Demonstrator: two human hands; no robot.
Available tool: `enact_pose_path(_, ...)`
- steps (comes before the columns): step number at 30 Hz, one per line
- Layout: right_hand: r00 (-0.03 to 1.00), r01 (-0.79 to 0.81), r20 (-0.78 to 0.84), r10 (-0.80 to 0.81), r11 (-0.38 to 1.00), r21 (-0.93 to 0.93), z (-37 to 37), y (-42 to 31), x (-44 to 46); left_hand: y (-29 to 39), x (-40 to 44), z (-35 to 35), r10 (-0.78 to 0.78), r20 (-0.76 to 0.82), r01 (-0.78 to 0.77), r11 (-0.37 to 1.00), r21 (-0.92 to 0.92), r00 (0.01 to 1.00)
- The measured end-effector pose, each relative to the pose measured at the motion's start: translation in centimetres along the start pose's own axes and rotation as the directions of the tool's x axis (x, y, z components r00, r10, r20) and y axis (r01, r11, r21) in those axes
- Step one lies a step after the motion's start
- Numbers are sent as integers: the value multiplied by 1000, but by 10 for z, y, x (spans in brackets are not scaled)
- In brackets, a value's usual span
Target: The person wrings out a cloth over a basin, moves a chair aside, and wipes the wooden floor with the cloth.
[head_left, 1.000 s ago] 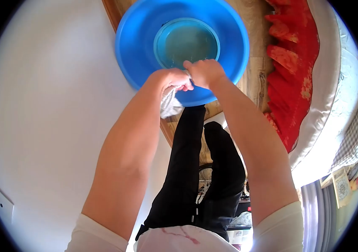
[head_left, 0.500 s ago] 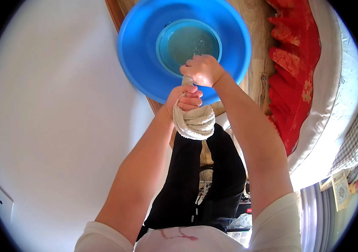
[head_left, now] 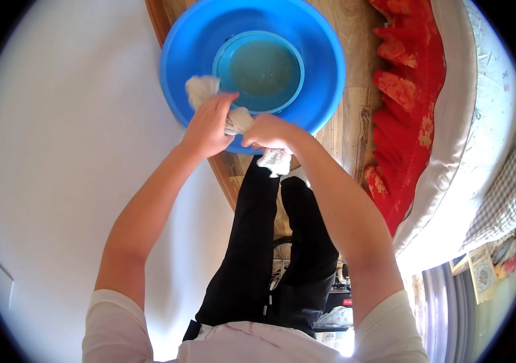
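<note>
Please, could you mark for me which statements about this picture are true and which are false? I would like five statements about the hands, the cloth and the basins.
1. The left hand and the right hand both hold the cloth. True.
2. The small basin is outside the large basin. False: it is inside.
3. The small basin contains liquid. True.
4. The cloth is under the liquid. False: it is in the hands, out of the liquid.
5. Both basins are red. False: both are blue.
</note>
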State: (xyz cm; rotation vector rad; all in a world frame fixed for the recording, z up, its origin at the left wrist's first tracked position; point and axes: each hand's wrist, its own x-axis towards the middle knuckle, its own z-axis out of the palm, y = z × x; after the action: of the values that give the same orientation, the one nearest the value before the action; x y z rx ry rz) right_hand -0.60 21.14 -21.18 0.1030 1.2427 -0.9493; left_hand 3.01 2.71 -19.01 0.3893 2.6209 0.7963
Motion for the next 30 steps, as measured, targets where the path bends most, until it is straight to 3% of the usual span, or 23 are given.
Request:
enact_pose_path(1,996,-25,88,7,977,211,0,0,-1,7,-3,-4,40,-74,-40,999,-8,996)
enact_pose_path(3,966,-129,258,-33,801,585,2,-2,-6,11,-9,8,180,-229,-224,957,-183,957)
enact_pose_path(4,941,-202,330,-76,655,728,4,-5,-13,12,-14,19,232,-313,-318,912,-260,921)
enact_pose_path(5,945,-209,318,-83,594,777,6,-8,-25,10,-22,36,226,-318,-316,910,-268,921)
enact_pose_path(8,828,-226,395,-398,407,885,16,18,-27,16,-12,47,239,-434,-416,827,-378,868)
enact_pose_path(9,827,-273,395,-399,330,904,14,20,-33,24,-8,50,179,-416,-341,869,-358,892)
enact_pose_path(12,729,-469,450,-516,102,877,15,19,-64,46,9,60,71,-574,-439,722,-535,816)
enact_pose_path(14,556,-517,407,-724,82,852,32,14,-74,67,32,71,103,-761,-465,841,-278,641)
enact_pose_path(15,415,-503,271,-869,29,864,51,8,-65,88,35,67,-50,-779,-354,871,-340,625)
enact_pose_path(17,262,-510,67,-963,-79,857,78,-4,-61,130,42,44,-324,-750,-147,862,-485,577)
enact_pose_path(18,273,-520,20,-962,-130,844,84,-11,-68,151,45,32,-451,-714,-55,825,-563,535)
enact_pose_path(21,331,-423,-8,-944,-156,893,81,-42,-83,150,44,9,-458,-693,192,882,-430,557)
enact_pose_path(22,456,-420,37,-889,-178,890,74,-51,-94,153,45,1,-470,-687,263,882,-391,555)
enact_pose_path(24,678,-397,126,-724,-216,892,62,-70,-118,148,47,-7,-400,-715,115,903,-414,573)
enact_pose_path(28,574,-392,383,-724,168,905,47,-48,-97,118,51,-25,-266,-780,-184,882,-435,567)
enact_pose_path(30,525,-367,505,-685,353,861,38,-40,-91,73,47,-21,23,-736,-275,935,-223,676)
